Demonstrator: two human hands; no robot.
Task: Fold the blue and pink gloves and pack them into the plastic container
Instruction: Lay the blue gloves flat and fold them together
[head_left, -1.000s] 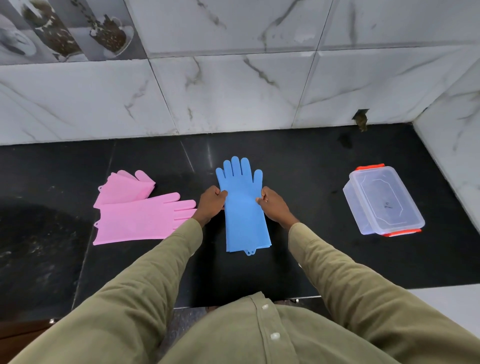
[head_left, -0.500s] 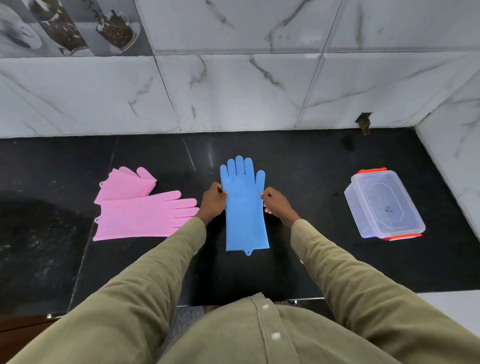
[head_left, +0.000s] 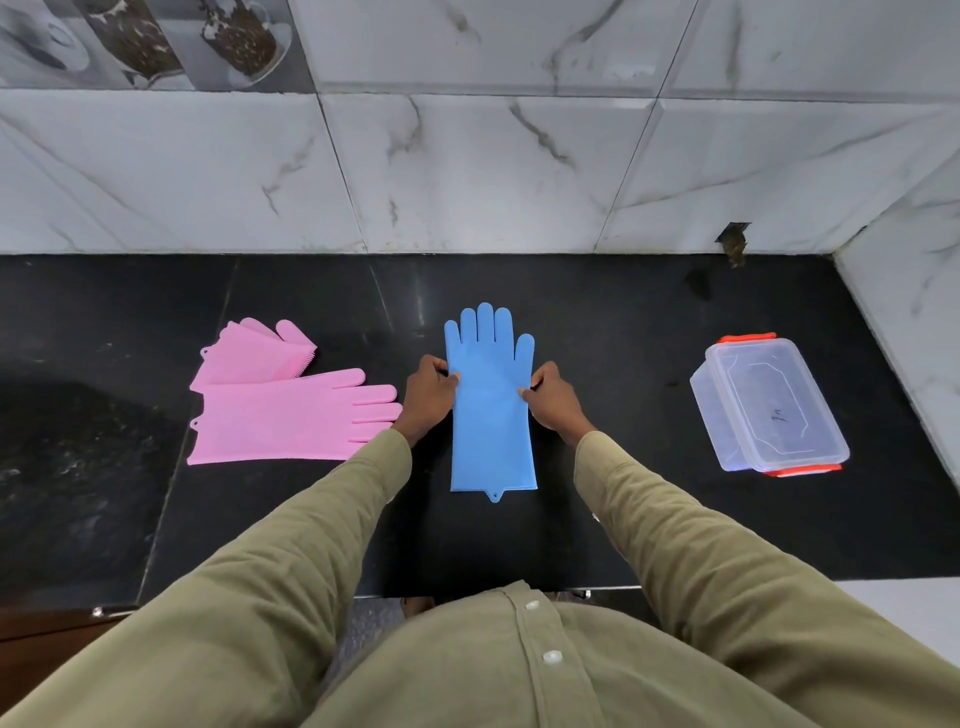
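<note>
The blue gloves (head_left: 491, 415) lie flat and stacked on the black counter, fingers pointing at the wall. My left hand (head_left: 427, 397) pinches their left edge at palm height. My right hand (head_left: 553, 399) pinches the right edge at the same height. To the left lie two pink gloves: one flat pink glove (head_left: 283, 421) with fingers pointing right, and a second pink glove (head_left: 254, 353) lying partly under it, behind. The clear plastic container (head_left: 769, 405) with orange clips stands at the right, its lid on.
The black counter (head_left: 613, 332) meets a marble tiled wall (head_left: 467, 171) behind and a marble side wall (head_left: 914, 291) at the right. The counter's front edge runs just before my body.
The blue gloves were straightened: the lower cuff edges that were offset now line up. Both hands stayed at the gloves' sides.
</note>
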